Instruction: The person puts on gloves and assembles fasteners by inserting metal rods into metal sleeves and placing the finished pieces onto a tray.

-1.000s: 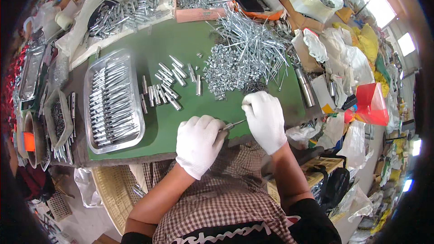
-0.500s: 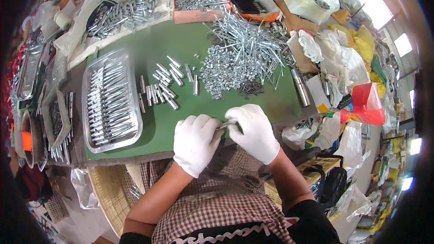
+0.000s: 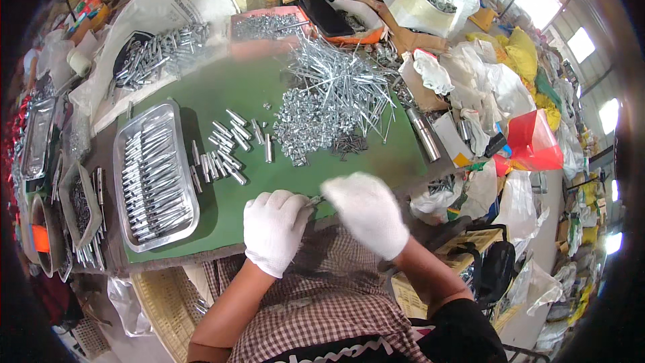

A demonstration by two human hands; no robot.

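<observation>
In white knit gloves, both my hands are at the front edge of a green work surface [image 3: 269, 178]. My left hand [image 3: 274, 230] is closed, pinching a small metal part [image 3: 314, 200] that sticks out past its fingertips. My right hand [image 3: 368, 215] is close by on the right, its fingers smeared by motion; whether it holds anything is hidden. Beyond the hands are a heap of small silvery metal pieces [image 3: 299, 124], long thin metal rods [image 3: 346, 84] and a small pile of dark screws [image 3: 350, 144]. Several shiny metal sleeves [image 3: 225, 154] lie loose to the left.
A metal tray [image 3: 193, 195] at the left holds rows of metal sleeves. Behind are a pink box [image 3: 235, 29] of small parts and a white sack [image 3: 161, 10] with more sleeves on it. A thick metal cylinder [image 3: 424, 136] lies by the right edge, near a red plastic sheet [image 3: 534, 141].
My right hand has come away from the small part and turned over, fingers blurred. My left hand keeps its pinch. The whole view has shifted, with the table now further left.
</observation>
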